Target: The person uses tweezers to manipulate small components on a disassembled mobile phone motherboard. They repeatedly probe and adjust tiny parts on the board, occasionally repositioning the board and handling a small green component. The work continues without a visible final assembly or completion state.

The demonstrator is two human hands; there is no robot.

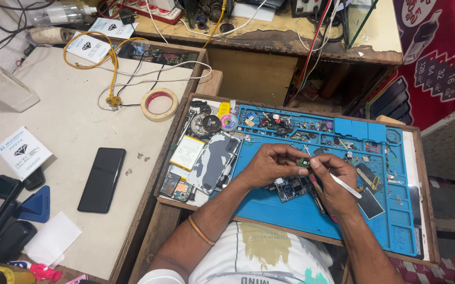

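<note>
Two hands together over one blue repair mat (311,215). Left hand (272,164) pinching one small green component (303,162) at the fingertips; right hand (332,184) touching it, closed around one white tool (343,185). Just below: one bare circuit board (292,188) on the mat. Left of the mat: one opened phone shell (214,160), one battery (187,152). On the pale table (75,121): one black phone (101,179), one tape roll (159,104), three white boxes (24,152).

Circuit board (292,188) lies on mat (311,215), phone (101,179) far left.
</note>
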